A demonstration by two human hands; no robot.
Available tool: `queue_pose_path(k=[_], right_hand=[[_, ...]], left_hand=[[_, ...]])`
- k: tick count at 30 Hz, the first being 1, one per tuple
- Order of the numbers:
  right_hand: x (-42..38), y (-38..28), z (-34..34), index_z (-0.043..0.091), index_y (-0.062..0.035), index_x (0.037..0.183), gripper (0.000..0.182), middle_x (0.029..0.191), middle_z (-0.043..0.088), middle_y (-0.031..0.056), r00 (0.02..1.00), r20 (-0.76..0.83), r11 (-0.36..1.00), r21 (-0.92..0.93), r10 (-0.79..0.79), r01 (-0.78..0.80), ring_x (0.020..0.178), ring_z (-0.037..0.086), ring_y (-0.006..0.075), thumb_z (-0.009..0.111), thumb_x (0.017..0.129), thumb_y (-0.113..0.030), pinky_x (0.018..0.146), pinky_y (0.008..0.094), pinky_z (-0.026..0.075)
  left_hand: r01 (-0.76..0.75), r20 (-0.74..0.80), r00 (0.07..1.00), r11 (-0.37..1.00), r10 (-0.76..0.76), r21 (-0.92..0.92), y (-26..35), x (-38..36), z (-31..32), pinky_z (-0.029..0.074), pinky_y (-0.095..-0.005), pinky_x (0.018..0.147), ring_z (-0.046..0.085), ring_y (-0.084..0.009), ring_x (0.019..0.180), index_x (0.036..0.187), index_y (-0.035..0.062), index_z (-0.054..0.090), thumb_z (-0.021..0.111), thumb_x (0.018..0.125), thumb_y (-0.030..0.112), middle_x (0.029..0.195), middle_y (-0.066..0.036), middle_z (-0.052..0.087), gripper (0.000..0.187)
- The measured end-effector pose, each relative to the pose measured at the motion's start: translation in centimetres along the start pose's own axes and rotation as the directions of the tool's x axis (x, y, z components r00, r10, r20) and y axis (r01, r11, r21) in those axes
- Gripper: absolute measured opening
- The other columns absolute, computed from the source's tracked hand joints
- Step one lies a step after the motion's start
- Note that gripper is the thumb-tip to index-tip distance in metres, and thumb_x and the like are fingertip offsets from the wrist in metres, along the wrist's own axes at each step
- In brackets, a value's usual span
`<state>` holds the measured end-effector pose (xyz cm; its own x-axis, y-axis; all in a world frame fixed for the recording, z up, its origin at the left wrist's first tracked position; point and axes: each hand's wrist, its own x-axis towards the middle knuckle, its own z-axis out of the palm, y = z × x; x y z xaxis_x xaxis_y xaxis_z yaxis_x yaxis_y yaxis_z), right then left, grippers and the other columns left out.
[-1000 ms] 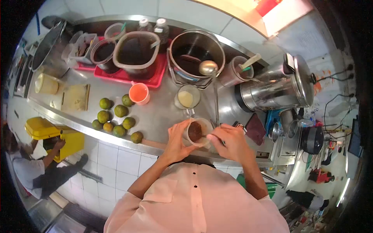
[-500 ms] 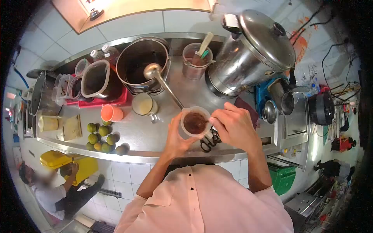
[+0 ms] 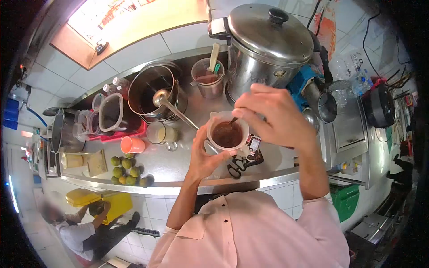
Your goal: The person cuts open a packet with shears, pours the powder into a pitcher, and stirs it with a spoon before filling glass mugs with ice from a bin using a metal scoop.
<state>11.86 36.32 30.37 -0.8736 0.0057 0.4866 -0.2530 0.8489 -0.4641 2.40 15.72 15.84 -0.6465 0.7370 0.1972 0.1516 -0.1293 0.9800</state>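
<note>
A translucent plastic cup [image 3: 228, 134] of brown, grainy contents is held upright over the counter's front part. Around its left side and below it wrap the fingers and thumb of my left hand [image 3: 203, 154]. My right hand [image 3: 272, 116] is above the cup's right rim, fingers pinched on a thin utensil [image 3: 233, 120] that dips into the contents; its upper end is hidden by my fingers. Behind the cup, a ladle [image 3: 172, 108] rests with its bowl at a large pot's [image 3: 152, 85] rim. Black scissors [image 3: 235, 169] and a small packet [image 3: 254, 144] lie beside the cup.
Green citrus fruits [image 3: 127, 171], an orange cup [image 3: 132, 144] and a glass mug [image 3: 161, 134] stand on the steel counter [image 3: 178, 167] at left. A large lidded steel urn [image 3: 263, 49] stands behind. A person [image 3: 78, 232] sits by a yellow bin [image 3: 118, 207] at lower left.
My right hand has risen from the cup's right side to above its rim, and the thin utensil now shows. The camera view has shifted and tilted.
</note>
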Motion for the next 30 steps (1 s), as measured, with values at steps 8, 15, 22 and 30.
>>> queue_pose_path(k=[8, 15, 22, 30], right_hand=[[1.1, -1.6, -7.2, 0.077, -0.0029, 0.088, 0.014, 0.075, 0.070, 0.0035, 0.951, 0.005, 0.948, 0.080, -0.310, 0.309, 0.062, 0.050, 0.0223, 0.080, 0.080, -0.014, 0.054, 0.0346, 0.041], [1.0, -2.1, -9.4, 0.076, -0.0041, 0.087, 0.018, 0.071, 0.068, 0.0033, 0.939, 0.120, 0.943, -0.048, -0.322, 0.329, 0.061, 0.049, 0.0218, 0.081, 0.079, -0.020, 0.054, 0.0340, 0.040], [1.4, -3.1, -9.3, 0.075, -0.0040, 0.090, 0.014, 0.070, 0.065, 0.0050, 0.934, 0.145, 0.941, -0.032, -0.328, 0.336, 0.067, 0.053, 0.0240, 0.075, 0.084, -0.017, 0.058, 0.0371, 0.046], [1.5, -3.9, -9.1, 0.077, -0.0069, 0.090, 0.017, 0.069, 0.067, 0.0002, 0.917, 0.220, 0.923, -0.120, -0.334, 0.365, 0.062, 0.047, 0.0193, 0.080, 0.078, -0.018, 0.055, 0.0329, 0.039]], left_hand=[[0.026, 0.067, 0.997, 1.000, -0.025, -0.014, 2.9, 0.8, -1.1, 0.045, -0.0393, 0.110, 0.063, -0.0231, 0.124, 0.142, 0.0003, 0.057, 0.098, 0.069, 0.026, 0.130, -0.011, 0.067, 0.087], [0.039, 0.070, 0.997, 0.986, -0.028, -0.160, 5.1, 0.9, -1.3, 0.045, -0.0408, 0.110, 0.062, -0.0240, 0.124, 0.142, 0.0002, 0.057, 0.098, 0.069, 0.030, 0.130, -0.011, 0.066, 0.089], [-0.045, 0.086, 0.995, 0.999, 0.046, -0.015, 4.8, 1.0, -2.3, 0.045, -0.0418, 0.109, 0.062, -0.0262, 0.124, 0.142, -0.0002, 0.057, 0.098, 0.068, 0.035, 0.129, -0.012, 0.067, 0.092], [-0.038, 0.081, 0.996, 0.999, 0.039, -0.019, 5.0, 1.0, -3.1, 0.043, -0.0419, 0.111, 0.061, -0.0267, 0.126, 0.143, -0.0002, 0.056, 0.099, 0.066, 0.033, 0.130, -0.013, 0.067, 0.094]])
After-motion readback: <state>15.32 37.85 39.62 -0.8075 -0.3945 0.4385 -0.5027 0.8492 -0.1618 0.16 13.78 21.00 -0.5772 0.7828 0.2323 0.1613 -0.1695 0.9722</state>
